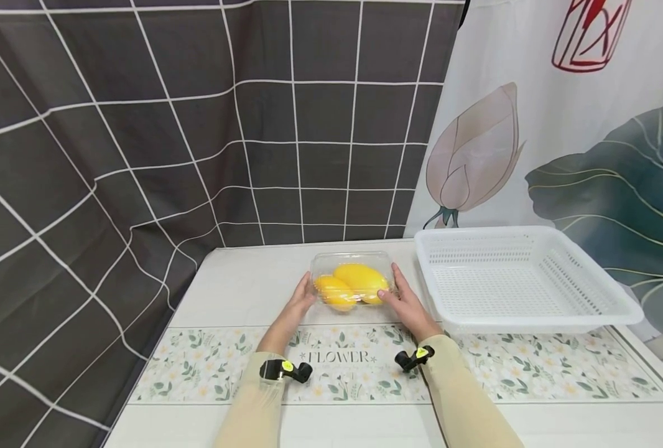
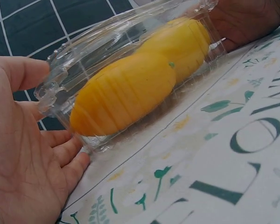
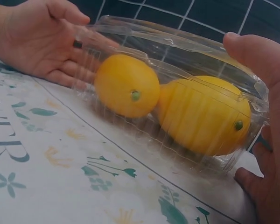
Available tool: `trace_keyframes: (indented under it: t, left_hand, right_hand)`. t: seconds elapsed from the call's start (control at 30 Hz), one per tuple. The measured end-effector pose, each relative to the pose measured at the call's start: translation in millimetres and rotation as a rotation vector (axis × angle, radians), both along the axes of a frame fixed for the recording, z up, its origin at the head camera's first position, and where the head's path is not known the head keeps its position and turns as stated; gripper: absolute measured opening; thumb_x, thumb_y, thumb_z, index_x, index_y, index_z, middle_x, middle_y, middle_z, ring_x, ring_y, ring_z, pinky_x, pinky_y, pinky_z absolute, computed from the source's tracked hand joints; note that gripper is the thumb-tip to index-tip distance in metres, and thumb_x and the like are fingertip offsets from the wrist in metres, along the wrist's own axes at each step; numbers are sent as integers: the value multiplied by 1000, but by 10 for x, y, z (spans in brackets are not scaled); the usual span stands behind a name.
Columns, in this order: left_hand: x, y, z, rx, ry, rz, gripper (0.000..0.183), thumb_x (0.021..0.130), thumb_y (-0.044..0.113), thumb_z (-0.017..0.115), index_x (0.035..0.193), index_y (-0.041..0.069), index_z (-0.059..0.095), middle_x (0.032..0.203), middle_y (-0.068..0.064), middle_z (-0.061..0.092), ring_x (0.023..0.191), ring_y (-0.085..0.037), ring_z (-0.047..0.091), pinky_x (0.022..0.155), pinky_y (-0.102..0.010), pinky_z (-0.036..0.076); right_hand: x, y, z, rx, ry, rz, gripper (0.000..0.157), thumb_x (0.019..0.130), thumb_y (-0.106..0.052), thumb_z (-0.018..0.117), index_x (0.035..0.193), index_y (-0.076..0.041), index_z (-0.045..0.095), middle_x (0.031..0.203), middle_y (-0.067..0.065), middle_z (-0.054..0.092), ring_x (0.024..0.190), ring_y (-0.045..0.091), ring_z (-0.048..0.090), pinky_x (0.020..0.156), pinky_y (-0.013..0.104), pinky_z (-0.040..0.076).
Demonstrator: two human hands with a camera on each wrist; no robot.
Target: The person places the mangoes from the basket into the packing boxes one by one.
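Observation:
A clear plastic clamshell box [image 1: 351,255] stands low over the white tabletop, with two smooth oval yellow fruits inside. The larger fruit [image 1: 362,278] lies toward the right, the more orange one [image 1: 334,291] at the front left; each shows a small green stem spot in the right wrist view. My left hand [image 1: 302,295] holds the box's left end, its thumb near the lid edge and its fingers along the end and lower corner. At the opposite end my right hand [image 1: 407,302] grips the box, thumb over the lid side and fingers low behind the corner.
To the right stands a white perforated plastic basket [image 1: 460,325], close to the right hand. A floral band with the word FLOWER [image 1: 337,357] crosses the table cover in front of the box. Behind hang a dark grid curtain [image 1: 320,165] and a pale flower-print curtain [image 1: 494,205].

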State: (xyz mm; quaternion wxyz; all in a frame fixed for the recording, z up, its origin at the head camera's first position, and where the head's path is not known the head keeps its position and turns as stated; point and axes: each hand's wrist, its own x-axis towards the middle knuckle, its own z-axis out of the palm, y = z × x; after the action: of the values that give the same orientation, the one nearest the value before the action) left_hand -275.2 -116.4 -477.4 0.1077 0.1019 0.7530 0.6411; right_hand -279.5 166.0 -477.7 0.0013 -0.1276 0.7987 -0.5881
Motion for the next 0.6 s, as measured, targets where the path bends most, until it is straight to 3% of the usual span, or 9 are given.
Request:
trace_keyframes:
  t: [0.17, 0.23, 0.43, 0.6]
  left_hand:
    - [-107, 3, -232, 26, 29, 36, 55, 98, 25, 29, 148, 31, 6, 153, 5, 11, 138, -16, 12, 111, -45, 12]
    - [-105, 15, -259, 14, 32, 60, 56, 98, 26, 29, 148, 32, 6, 152, 6, 13, 138, -17, 13, 110, -47, 11]
    - [-72, 80, -245, -80, 13, 160, 58, 96, 29, 30, 148, 34, 6, 152, 8, 10, 139, -19, 7, 108, -55, 4]
    - [-73, 129, -223, -195, 13, 230, 62, 93, 30, 31, 149, 25, 5, 154, 3, 1, 139, -20, 0, 109, -52, 2]
  right_hand:
    - [-26, 36, -114, 52, 15, 3, 76, 93, -35, 53, 149, -17, 4, 153, 3, 2, 139, 24, 0, 110, 49, 4]
    - [-61, 51, -185, 47, 23, 11, 70, 96, -35, 47, 149, -18, 4, 153, 1, 2, 139, 23, 0, 111, 48, 4]
    - [-112, 53, -259, -18, -16, -21, 56, 99, -25, 30, 148, -23, 5, 152, -9, 3, 138, 13, -1, 112, 42, 1]
    - [-84, 33, -249, 89, -11, -149, 59, 96, -23, 34, 149, -20, 7, 152, -5, 11, 138, 16, 6, 112, 41, 6]
